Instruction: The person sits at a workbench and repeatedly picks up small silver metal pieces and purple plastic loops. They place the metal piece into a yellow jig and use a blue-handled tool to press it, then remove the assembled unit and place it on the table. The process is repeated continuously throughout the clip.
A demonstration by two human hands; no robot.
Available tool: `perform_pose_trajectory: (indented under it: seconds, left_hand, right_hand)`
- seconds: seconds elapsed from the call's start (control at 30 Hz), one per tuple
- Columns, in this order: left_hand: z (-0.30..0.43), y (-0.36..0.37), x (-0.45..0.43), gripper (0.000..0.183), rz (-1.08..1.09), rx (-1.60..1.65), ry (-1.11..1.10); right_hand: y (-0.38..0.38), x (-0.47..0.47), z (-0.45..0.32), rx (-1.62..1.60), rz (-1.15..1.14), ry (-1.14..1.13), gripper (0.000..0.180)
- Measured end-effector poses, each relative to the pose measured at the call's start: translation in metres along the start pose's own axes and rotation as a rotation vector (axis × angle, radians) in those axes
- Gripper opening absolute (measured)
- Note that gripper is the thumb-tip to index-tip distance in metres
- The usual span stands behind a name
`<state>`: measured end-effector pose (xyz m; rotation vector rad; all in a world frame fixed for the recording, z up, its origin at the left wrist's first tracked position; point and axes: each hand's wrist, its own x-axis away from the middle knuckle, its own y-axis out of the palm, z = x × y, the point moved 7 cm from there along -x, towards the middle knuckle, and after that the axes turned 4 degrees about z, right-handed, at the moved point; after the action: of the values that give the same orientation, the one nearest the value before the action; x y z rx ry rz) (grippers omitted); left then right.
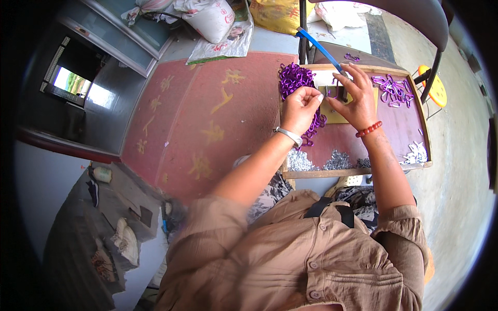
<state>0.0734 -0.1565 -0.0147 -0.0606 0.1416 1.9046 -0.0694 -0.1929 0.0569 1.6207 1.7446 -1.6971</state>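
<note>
A shallow wood-rimmed tray (290, 175) lies before me, holding a yellow base plate (338, 117) with a small metal fixture (344, 94) that has a blue-handled lever (320, 47). At the fixture's left side, my left hand (301, 109) has its thumb and forefinger pinched together; what lies between them is too small to tell. My right hand (356, 97) is at the fixture's right, thumb and fingers spread around it, fingertips near the lever's lower end. Between the hands a purple metal hook-shaped piece (333, 91) sits at the fixture. Purple metal pieces (295, 77) are heaped at the tray's left.
Purple carabiner-like clips (395, 91) lie at the tray's right. Small silver metal parts (337, 160) are piled along its near edge, with more pale ones (416, 152) at the near right corner. A chair (412, 19) stands beyond, a yellow stool (433, 87) to the right.
</note>
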Motion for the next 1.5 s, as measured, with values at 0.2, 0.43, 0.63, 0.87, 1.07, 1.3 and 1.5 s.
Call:
perform_pose_trajectory:
  seconds: [0.2, 0.43, 0.63, 0.87, 1.07, 1.3, 1.5]
  left_hand:
    - [0.003, 0.003, -0.013, 0.014, 0.103, -0.219, 0.196]
    - [0.007, 0.012, -0.019, 0.019, 0.103, -0.367, 0.249]
    - [-0.003, 0.014, -0.026, 0.016, 0.111, -0.397, 0.271]
    - [-0.004, 0.014, -0.026, 0.013, 0.123, -0.379, 0.293]
    - [-0.006, 0.014, -0.026, 0.012, 0.123, -0.363, 0.269]
    - [-0.010, 0.015, -0.029, 0.011, 0.101, -0.325, 0.240]
    - [-0.013, 0.016, -0.031, 0.013, 0.066, -0.292, 0.196]
  right_hand:
    - [0.021, 0.005, 0.012, 0.068, -0.020, 0.042, 0.047]
    - [0.028, 0.008, 0.017, 0.076, -0.040, 0.081, 0.046]
    - [0.026, 0.008, 0.015, 0.082, -0.043, 0.074, 0.045]
    - [0.029, 0.011, 0.018, 0.064, -0.061, 0.066, 0.050]
    - [0.028, 0.013, 0.017, 0.081, -0.072, 0.077, 0.050]
    - [0.027, 0.014, 0.017, 0.083, -0.077, 0.082, 0.050]
    - [0.028, 0.018, 0.018, 0.107, -0.072, 0.106, 0.052]
